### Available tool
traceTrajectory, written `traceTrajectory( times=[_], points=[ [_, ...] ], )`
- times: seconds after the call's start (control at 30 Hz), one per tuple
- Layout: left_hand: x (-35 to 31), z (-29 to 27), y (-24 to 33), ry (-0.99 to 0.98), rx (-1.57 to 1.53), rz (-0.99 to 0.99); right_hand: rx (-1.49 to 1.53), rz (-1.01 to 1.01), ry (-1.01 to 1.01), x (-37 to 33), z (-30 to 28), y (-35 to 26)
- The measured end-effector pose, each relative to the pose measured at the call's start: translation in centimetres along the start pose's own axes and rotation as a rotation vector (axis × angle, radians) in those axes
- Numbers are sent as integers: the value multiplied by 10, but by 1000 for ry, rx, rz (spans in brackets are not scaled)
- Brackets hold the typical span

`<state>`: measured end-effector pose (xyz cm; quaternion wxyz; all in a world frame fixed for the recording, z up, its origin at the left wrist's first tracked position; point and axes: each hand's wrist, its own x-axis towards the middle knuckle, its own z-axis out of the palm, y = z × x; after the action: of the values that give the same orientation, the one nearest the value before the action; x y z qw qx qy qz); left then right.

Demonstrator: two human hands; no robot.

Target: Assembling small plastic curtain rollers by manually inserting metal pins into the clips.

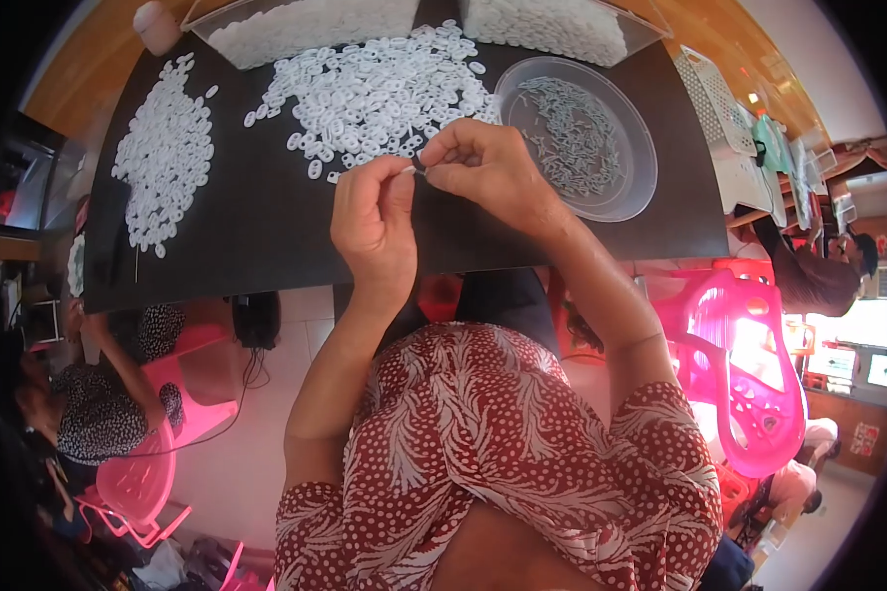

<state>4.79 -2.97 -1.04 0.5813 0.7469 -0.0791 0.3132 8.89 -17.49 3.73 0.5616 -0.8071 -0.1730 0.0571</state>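
Note:
My left hand [375,222] is closed in a pinch, with a small white plastic piece [409,169] just showing at its fingertips. Right beside it, my right hand [493,169] pinches too, its fingertips meeting the left ones; what it grips is too small to make out. Just beyond both hands spreads a large heap of white oval plastic pieces [375,89] with holes. To the right, a round clear plastic tray [644,163] holds many small grey screws [574,138]. Another pile of white oval pieces [168,148] lies at the left.
All this lies on a dark table [266,227]. Two clear bins [306,30] [547,28] of white pieces stand at its far edge, near a pinkish bottle [156,28]. A white perforated basket [712,94] sits at the right. Pink chairs [749,394] and other people [108,404] are around.

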Motion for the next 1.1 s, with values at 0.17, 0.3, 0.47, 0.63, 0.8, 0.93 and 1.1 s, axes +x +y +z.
traceTrajectory(
  times=[0.17, 0.3, 0.47, 0.63, 0.8, 0.93, 1.1],
  points=[
    [6, -1, -9, 83, 133, 198, 204, 99, -99, 5, 14, -1],
    [6, 0, -13, 104, 206, 167, 169, 108, -82, 6, 23, 5],
    [6, -4, -18, 58, 124, -173, -64, -63, 86, 0, 36, 9],
    [12, -8, -27, -47, 297, -139, -238, -174, 186, -9, 33, 29],
    [15, -5, -28, -73, 473, 135, -211, -95, 233, -15, 27, 34],
    [18, -6, -32, -32, 418, 153, -215, -93, 238, -16, 27, 35],
    [18, -7, -32, -36, 388, 111, -219, -70, 236, -17, 29, 34]
  ],
)
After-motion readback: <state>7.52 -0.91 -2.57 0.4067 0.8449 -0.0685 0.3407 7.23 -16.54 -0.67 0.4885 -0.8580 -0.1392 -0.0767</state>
